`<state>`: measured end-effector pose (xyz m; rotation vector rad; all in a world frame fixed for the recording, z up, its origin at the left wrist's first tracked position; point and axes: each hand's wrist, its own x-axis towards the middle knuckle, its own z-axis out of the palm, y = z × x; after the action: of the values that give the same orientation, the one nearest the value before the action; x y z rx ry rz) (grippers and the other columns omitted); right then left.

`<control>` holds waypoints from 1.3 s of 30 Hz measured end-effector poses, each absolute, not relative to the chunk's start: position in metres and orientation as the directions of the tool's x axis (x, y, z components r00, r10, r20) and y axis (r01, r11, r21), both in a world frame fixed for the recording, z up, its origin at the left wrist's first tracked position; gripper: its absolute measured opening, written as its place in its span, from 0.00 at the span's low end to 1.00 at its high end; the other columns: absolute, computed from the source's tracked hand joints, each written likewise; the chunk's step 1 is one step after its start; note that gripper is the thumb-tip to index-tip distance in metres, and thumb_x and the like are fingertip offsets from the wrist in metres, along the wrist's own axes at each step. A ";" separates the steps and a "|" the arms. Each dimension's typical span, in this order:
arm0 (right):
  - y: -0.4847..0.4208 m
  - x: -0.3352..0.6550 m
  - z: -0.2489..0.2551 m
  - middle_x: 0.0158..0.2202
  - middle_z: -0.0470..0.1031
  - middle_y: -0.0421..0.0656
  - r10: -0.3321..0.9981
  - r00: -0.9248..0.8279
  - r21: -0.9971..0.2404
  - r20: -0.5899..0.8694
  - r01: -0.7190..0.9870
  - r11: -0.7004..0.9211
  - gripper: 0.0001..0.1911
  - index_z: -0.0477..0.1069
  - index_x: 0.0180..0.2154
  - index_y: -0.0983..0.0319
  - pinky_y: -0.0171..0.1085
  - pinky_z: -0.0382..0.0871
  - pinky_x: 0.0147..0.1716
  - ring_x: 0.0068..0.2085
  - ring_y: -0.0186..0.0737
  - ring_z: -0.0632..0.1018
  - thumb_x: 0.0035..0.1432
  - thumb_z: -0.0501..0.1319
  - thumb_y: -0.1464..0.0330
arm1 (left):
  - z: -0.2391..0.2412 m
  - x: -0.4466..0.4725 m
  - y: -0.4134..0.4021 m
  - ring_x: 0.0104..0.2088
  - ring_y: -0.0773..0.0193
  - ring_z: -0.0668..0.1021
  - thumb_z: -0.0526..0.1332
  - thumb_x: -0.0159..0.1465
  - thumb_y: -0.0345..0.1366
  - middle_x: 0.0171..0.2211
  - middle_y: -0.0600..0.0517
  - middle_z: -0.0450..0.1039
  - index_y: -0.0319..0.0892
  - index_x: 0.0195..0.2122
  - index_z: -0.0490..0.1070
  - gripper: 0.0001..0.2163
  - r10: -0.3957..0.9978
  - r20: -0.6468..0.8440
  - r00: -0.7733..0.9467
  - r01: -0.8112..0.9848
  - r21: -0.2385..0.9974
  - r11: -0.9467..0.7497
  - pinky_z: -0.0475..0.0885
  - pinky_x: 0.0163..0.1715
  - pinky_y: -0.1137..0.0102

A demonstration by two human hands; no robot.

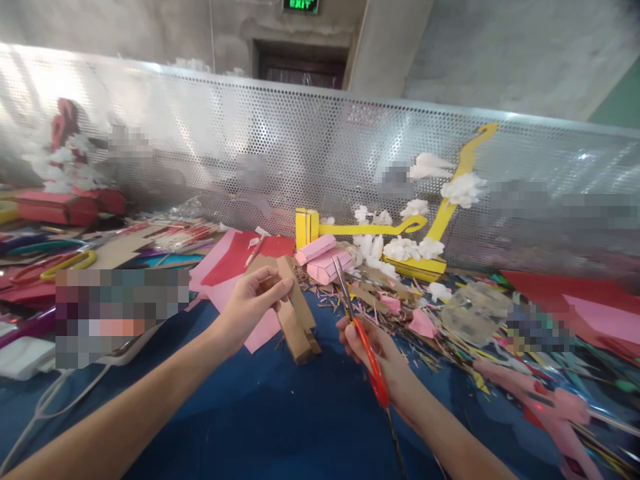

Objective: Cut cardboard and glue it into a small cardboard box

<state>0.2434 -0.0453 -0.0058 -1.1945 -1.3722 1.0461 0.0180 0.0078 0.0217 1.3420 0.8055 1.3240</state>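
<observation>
My left hand (257,293) is closed, its thumb and fingertips pinched against the upper part of a folded brown cardboard strip (295,333). The strip slants down to the blue tabletop, and my fingers hide part of its upper left side. My right hand (373,347) is closed around red-handled scissors (367,350). They are seen nearly edge-on, metal blades pointing up and away, and look shut. A gap separates the blades from the cardboard. Just beyond the blade tips lie two folded pink paper blocks (327,263).
A yellow model with white tufts (425,253) stands before the perforated metal panel (300,147). Paper and cardboard scraps (390,303) are heaped behind my right hand. A pink glue gun (540,400) lies at right. Yellow-handled scissors (70,265) and a white cable (75,407) are at left.
</observation>
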 end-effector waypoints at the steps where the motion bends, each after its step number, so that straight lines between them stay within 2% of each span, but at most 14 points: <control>1: -0.045 0.243 -0.006 0.27 0.70 0.39 0.990 -0.009 -0.980 0.142 0.143 0.142 0.28 0.72 0.33 0.59 0.37 0.65 0.29 0.28 0.37 0.69 0.48 0.69 0.41 | 0.022 0.018 0.008 0.28 0.70 0.73 0.70 0.62 0.40 0.27 0.53 0.73 0.38 0.33 0.75 0.10 0.947 0.280 0.155 -0.215 0.946 -0.244 0.69 0.28 0.75; 5: -0.044 0.250 -0.006 0.29 0.71 0.40 0.984 0.048 -0.925 0.169 0.354 0.141 0.23 0.70 0.34 0.59 0.39 0.67 0.32 0.31 0.41 0.72 0.53 0.68 0.46 | 0.024 0.018 0.009 0.34 0.64 0.80 0.70 0.60 0.37 0.33 0.49 0.79 0.38 0.37 0.76 0.08 0.953 0.267 0.146 -0.294 0.931 -0.216 0.75 0.37 0.70; 8: -0.041 0.261 -0.008 0.33 0.74 0.44 0.972 0.035 -0.761 0.231 0.629 0.159 0.18 0.70 0.35 0.59 0.44 0.68 0.36 0.34 0.47 0.74 0.55 0.66 0.51 | 0.021 0.016 0.011 0.37 0.61 0.82 0.70 0.60 0.36 0.36 0.47 0.81 0.38 0.39 0.76 0.09 0.951 0.280 0.130 -0.299 0.926 -0.231 0.77 0.43 0.66; 11: -0.035 0.272 -0.014 0.39 0.76 0.50 0.965 -0.023 -0.572 0.260 0.802 0.173 0.13 0.71 0.38 0.60 0.48 0.69 0.43 0.42 0.54 0.76 0.58 0.64 0.58 | 0.017 0.014 0.014 0.36 0.63 0.83 0.70 0.62 0.35 0.38 0.48 0.81 0.40 0.44 0.74 0.11 0.940 0.310 0.145 -0.297 0.920 -0.258 0.78 0.44 0.66; 14: -0.030 0.280 -0.021 0.45 0.75 0.57 0.960 -0.040 -0.403 0.277 0.902 0.153 0.13 0.72 0.43 0.64 0.51 0.68 0.49 0.49 0.59 0.75 0.61 0.60 0.61 | 0.017 0.015 0.013 0.37 0.62 0.83 0.70 0.61 0.35 0.38 0.49 0.81 0.40 0.41 0.74 0.10 0.933 0.318 0.170 -0.288 0.921 -0.261 0.78 0.46 0.64; 17: -0.029 0.283 -0.026 0.46 0.75 0.60 0.959 -0.030 -0.261 0.284 0.959 0.107 0.15 0.73 0.44 0.66 0.52 0.67 0.51 0.51 0.61 0.75 0.64 0.58 0.61 | 0.020 0.018 0.009 0.40 0.61 0.83 0.72 0.58 0.34 0.40 0.49 0.80 0.40 0.35 0.73 0.09 0.934 0.315 0.170 -0.279 0.924 -0.261 0.77 0.47 0.65; 21: -0.030 0.285 -0.022 0.47 0.75 0.61 0.966 -0.044 -0.207 0.253 0.973 0.098 0.18 0.73 0.48 0.68 0.53 0.67 0.53 0.53 0.63 0.75 0.64 0.60 0.61 | 0.021 0.018 0.008 0.37 0.67 0.80 0.72 0.59 0.32 0.38 0.52 0.77 0.42 0.35 0.74 0.07 0.918 0.368 0.148 -0.221 0.917 -0.332 0.76 0.42 0.71; 25: -0.033 0.285 -0.011 0.47 0.76 0.63 0.945 -0.018 -0.262 0.326 0.959 0.109 0.16 0.75 0.45 0.67 0.57 0.67 0.53 0.53 0.67 0.76 0.64 0.60 0.60 | 0.019 0.013 0.013 0.32 0.67 0.78 0.68 0.62 0.33 0.31 0.54 0.76 0.43 0.36 0.73 0.05 0.915 0.364 0.172 -0.132 0.930 -0.345 0.74 0.36 0.71; 28: -0.040 0.278 -0.001 0.45 0.78 0.55 0.901 -0.018 -0.484 0.434 0.838 0.250 0.13 0.75 0.46 0.60 0.55 0.68 0.51 0.49 0.61 0.78 0.65 0.60 0.61 | 0.017 0.012 0.012 0.34 0.63 0.79 0.64 0.65 0.34 0.34 0.52 0.78 0.43 0.38 0.75 0.02 0.902 0.373 0.219 -0.060 0.928 -0.369 0.74 0.37 0.68; 30: -0.046 0.269 0.003 0.45 0.79 0.49 0.905 -0.053 -0.728 0.421 0.576 0.373 0.19 0.70 0.55 0.56 0.49 0.71 0.49 0.46 0.52 0.79 0.66 0.61 0.58 | 0.017 0.014 0.007 0.34 0.63 0.78 0.60 0.67 0.34 0.35 0.51 0.79 0.44 0.38 0.78 0.06 0.859 0.389 0.333 0.035 0.905 -0.423 0.72 0.37 0.68; 32: -0.052 0.258 0.003 0.47 0.78 0.47 0.934 -0.095 -0.902 0.344 0.244 0.357 0.28 0.64 0.62 0.53 0.43 0.74 0.43 0.42 0.45 0.80 0.65 0.62 0.53 | 0.018 0.018 -0.003 0.34 0.61 0.78 0.57 0.69 0.33 0.36 0.50 0.79 0.45 0.39 0.80 0.10 0.799 0.352 0.488 0.150 0.868 -0.474 0.71 0.38 0.67; 34: -0.054 0.249 0.001 0.40 0.79 0.44 0.952 -0.143 -0.957 0.272 0.068 0.284 0.28 0.67 0.59 0.55 0.38 0.73 0.34 0.35 0.41 0.80 0.63 0.64 0.51 | 0.020 0.022 -0.012 0.39 0.58 0.78 0.55 0.71 0.35 0.39 0.49 0.80 0.46 0.40 0.80 0.12 0.747 0.290 0.598 0.243 0.822 -0.515 0.71 0.41 0.66; 37: -0.048 0.246 -0.003 0.24 0.74 0.37 0.966 -0.059 -0.965 0.251 0.062 0.254 0.18 0.75 0.45 0.59 0.35 0.69 0.26 0.25 0.37 0.77 0.61 0.66 0.53 | 0.021 0.023 -0.018 0.49 0.51 0.78 0.59 0.70 0.41 0.49 0.47 0.79 0.50 0.53 0.77 0.13 0.702 0.283 0.653 0.321 0.736 -0.596 0.71 0.52 0.60; 39: -0.040 0.252 -0.005 0.21 0.73 0.35 0.952 0.136 -0.961 0.273 0.007 0.275 0.17 0.74 0.42 0.59 0.35 0.70 0.26 0.23 0.36 0.76 0.59 0.68 0.54 | 0.018 0.020 -0.013 0.61 0.41 0.70 0.69 0.61 0.48 0.59 0.43 0.73 0.52 0.65 0.67 0.30 0.752 0.332 0.570 0.437 0.652 -0.620 0.61 0.63 0.50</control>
<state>0.2521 -0.0397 -0.0048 -1.0559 -1.2198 0.9127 0.0205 -0.0133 0.0181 2.2962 0.9507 0.8212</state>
